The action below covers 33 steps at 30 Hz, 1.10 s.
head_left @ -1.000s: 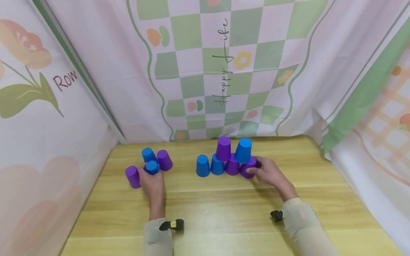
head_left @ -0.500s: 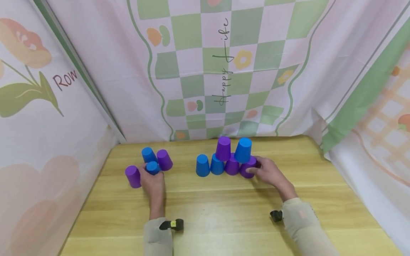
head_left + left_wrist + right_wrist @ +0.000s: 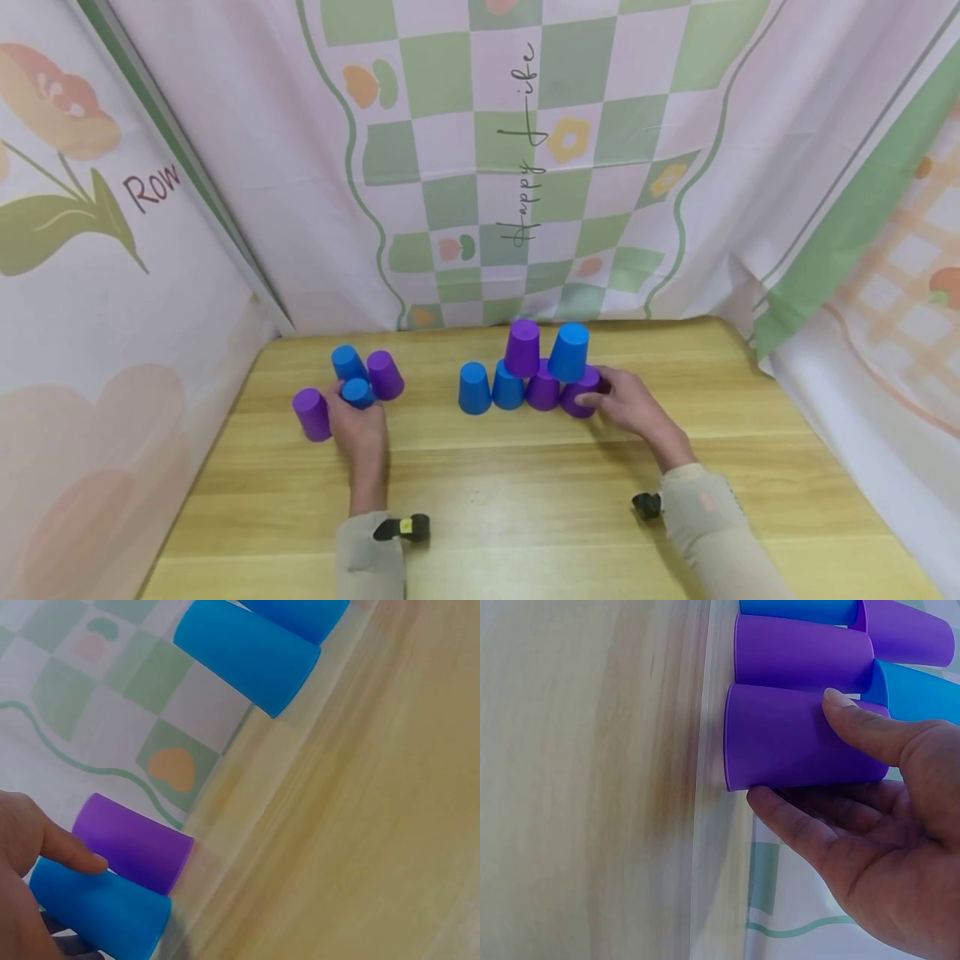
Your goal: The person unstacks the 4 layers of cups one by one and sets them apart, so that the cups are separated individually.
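Observation:
My left hand (image 3: 363, 435) holds an upside-down blue cup (image 3: 357, 392), thumb across its side in the left wrist view. Close around it stand a purple cup (image 3: 312, 414) on the left, another blue cup (image 3: 348, 364) behind and a purple cup (image 3: 386, 377) to the right. On the right, my right hand (image 3: 633, 405) grips the purple end cup (image 3: 795, 742) of a row, thumb on its near side and fingers at its outer side. Beside it in the row are a purple cup (image 3: 543, 388) and two blue cups. A purple cup (image 3: 522, 350) and a blue cup (image 3: 569, 354) form a second level.
The wooden table (image 3: 487, 517) carries both groups of cups, with a gap between them. A checkered curtain (image 3: 510, 192) hangs at the table's back edge, and printed cloth walls (image 3: 82, 350) flank both sides. A small black camera (image 3: 412, 527) is strapped to the left wrist.

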Available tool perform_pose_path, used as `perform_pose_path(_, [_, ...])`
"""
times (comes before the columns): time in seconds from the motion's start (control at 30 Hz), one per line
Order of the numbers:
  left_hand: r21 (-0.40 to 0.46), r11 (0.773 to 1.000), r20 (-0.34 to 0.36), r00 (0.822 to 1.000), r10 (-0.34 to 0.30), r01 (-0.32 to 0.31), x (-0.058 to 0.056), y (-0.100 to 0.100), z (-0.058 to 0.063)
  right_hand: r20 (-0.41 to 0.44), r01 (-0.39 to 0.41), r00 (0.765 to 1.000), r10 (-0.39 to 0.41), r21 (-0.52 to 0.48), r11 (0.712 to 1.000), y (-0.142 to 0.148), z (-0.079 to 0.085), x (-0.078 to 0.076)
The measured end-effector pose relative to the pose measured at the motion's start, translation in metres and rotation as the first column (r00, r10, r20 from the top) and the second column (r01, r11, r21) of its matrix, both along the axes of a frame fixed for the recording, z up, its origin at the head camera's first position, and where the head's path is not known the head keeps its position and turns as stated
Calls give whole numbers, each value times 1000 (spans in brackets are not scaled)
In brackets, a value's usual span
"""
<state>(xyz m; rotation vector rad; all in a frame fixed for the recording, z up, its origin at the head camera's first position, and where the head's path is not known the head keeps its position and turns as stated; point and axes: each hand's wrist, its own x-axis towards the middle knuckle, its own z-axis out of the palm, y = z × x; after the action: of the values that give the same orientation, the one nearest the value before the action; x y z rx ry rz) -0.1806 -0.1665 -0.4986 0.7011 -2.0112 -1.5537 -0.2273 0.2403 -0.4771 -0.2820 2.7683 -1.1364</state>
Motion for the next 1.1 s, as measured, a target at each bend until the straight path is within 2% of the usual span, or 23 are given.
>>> perform_pose_path(0.2, [24, 1000, -20, 1000, -11, 11, 3, 1, 10, 3, 5, 1000, -5, 2, 1000, 0, 0, 0])
perform_pose_path(0.4, [50, 999, -77, 997, 10, -6, 5, -1, 23, -4, -2, 1000, 2, 6, 1000, 1, -1, 0])
perform_pose_path(0.67, [63, 998, -59, 998, 2, 2, 7, -3, 42, -7, 0, 1000, 0, 2, 1000, 1, -3, 0])
perform_pose_path(0.9, [46, 998, -180, 983, -37, 46, 10, 2, 58, 0, 8, 1000, -8, -1, 1000, 1, -1, 0])
perform_pose_path(1.1, [65, 994, -218, 973, -75, 91, 9, 6, 65, 0, 3, 1000, -3, -2, 1000, 0, 0, -1])
